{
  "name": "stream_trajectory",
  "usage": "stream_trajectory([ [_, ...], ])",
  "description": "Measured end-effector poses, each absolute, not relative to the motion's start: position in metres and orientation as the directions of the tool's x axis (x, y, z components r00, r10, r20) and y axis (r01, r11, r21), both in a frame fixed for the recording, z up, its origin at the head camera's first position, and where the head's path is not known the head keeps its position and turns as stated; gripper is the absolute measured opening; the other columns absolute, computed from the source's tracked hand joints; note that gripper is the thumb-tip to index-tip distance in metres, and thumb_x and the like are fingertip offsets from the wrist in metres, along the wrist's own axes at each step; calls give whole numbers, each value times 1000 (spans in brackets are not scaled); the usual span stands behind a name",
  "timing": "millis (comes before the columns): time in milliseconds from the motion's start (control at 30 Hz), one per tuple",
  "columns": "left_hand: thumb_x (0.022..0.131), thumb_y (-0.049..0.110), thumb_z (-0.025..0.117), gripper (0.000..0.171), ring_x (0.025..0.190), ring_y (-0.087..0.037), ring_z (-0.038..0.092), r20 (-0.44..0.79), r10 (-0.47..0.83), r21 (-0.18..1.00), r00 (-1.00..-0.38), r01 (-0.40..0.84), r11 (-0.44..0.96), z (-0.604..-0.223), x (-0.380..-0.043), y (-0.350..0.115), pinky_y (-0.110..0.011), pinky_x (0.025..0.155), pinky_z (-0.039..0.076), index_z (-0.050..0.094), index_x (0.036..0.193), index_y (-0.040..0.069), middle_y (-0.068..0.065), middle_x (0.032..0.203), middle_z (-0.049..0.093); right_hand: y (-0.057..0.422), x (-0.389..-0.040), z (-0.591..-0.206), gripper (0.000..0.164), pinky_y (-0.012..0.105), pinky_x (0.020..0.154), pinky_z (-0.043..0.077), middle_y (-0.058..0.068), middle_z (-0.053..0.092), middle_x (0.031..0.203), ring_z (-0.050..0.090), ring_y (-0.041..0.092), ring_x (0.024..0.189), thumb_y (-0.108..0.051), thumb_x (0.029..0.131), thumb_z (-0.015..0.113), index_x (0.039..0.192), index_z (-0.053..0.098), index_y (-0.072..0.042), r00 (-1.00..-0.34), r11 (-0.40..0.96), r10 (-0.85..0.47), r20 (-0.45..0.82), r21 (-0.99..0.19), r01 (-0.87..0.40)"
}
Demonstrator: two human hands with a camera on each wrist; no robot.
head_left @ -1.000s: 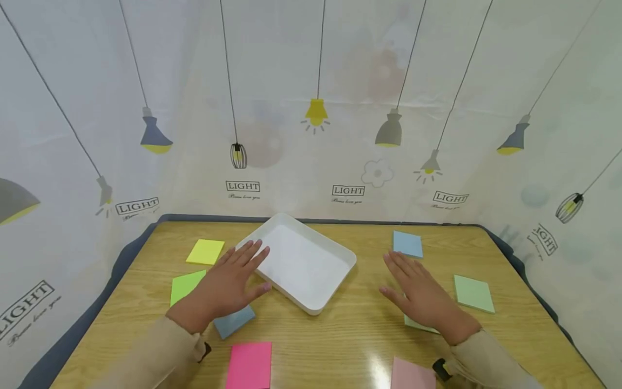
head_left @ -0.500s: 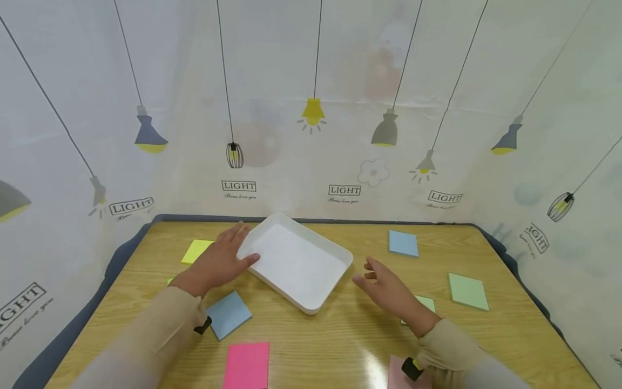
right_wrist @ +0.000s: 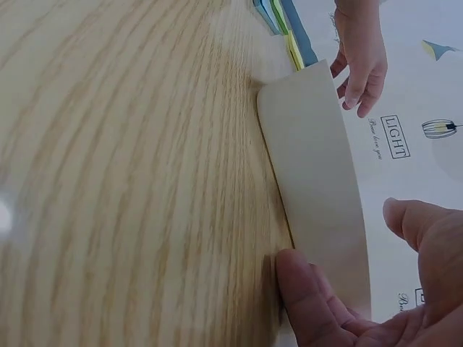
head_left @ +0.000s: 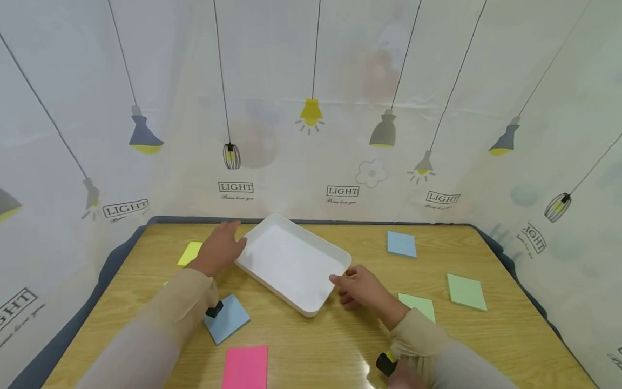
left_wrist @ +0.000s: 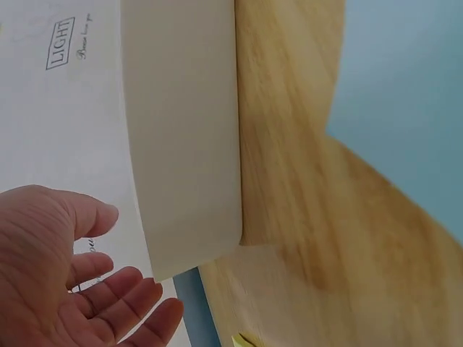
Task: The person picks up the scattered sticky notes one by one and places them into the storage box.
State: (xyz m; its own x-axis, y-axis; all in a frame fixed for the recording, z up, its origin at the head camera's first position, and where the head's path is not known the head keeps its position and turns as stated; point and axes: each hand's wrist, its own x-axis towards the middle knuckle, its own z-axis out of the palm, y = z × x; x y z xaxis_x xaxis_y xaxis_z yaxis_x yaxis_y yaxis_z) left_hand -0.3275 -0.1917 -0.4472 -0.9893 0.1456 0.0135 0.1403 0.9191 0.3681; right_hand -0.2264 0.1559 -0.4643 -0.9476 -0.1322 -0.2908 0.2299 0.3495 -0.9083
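Observation:
A white rectangular tray lies turned at an angle near the back of the table. At its left corner is my left hand, thumb by the rim and fingers outside, loosely bent; the left wrist view shows the fingertips beside the tray wall without a grip. My right hand is at the right corner. In the right wrist view its fingers lie low along the outer wall, while the thumb is over the rim, apart from the wall.
Square paper pads lie around the wooden table: yellow, blue and bright pink on the left. On the right are another blue pad and two pale green pads. A lamp-printed cloth stands behind.
Both hands have come to the tray: the left moved back and outward to its left corner, the right moved inward to its right corner. The tray has stayed in place.

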Motion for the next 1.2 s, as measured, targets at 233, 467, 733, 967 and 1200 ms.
stream_trajectory([
  [233,93,27,47,51,117,-35,45,0,146,332,-989,137,933,-449,-340,-183,-54,97,42,42,134,-3,-24,132,47,151,-232,-466,54,37,56,57,20,61,90,63,26,68,-42,80,69,103,44,0,-943,380,-67,-325,-882,278],
  [467,93,19,44,43,116,-34,48,4,150,308,-989,144,940,-452,-345,-175,-51,96,44,47,130,-3,-24,129,51,150,-234,-467,40,36,54,57,19,63,80,64,26,63,-34,84,66,89,50,2,-939,413,-92,-332,-871,268],
  [733,93,10,36,37,99,-25,56,-66,111,339,-992,83,937,-455,-347,-173,-46,86,51,57,123,3,-15,121,60,150,-235,-467,32,36,54,57,17,62,81,62,26,62,-27,87,63,90,45,-1,-941,413,-66,-331,-868,276],
  [967,88,10,43,31,86,-22,56,-56,143,354,-988,115,928,-453,-339,-174,-42,77,51,61,113,2,-13,108,65,155,-240,-468,22,38,55,57,20,62,76,63,28,62,-18,89,57,88,45,1,-948,402,-61,-312,-877,263],
  [1200,86,15,48,32,82,-23,54,-96,130,413,-987,79,907,-449,-325,-171,-40,74,51,59,113,1,-13,105,63,165,-246,-467,16,36,56,57,16,64,75,62,24,63,-14,88,55,84,51,1,-962,494,-14,-273,-838,231],
])
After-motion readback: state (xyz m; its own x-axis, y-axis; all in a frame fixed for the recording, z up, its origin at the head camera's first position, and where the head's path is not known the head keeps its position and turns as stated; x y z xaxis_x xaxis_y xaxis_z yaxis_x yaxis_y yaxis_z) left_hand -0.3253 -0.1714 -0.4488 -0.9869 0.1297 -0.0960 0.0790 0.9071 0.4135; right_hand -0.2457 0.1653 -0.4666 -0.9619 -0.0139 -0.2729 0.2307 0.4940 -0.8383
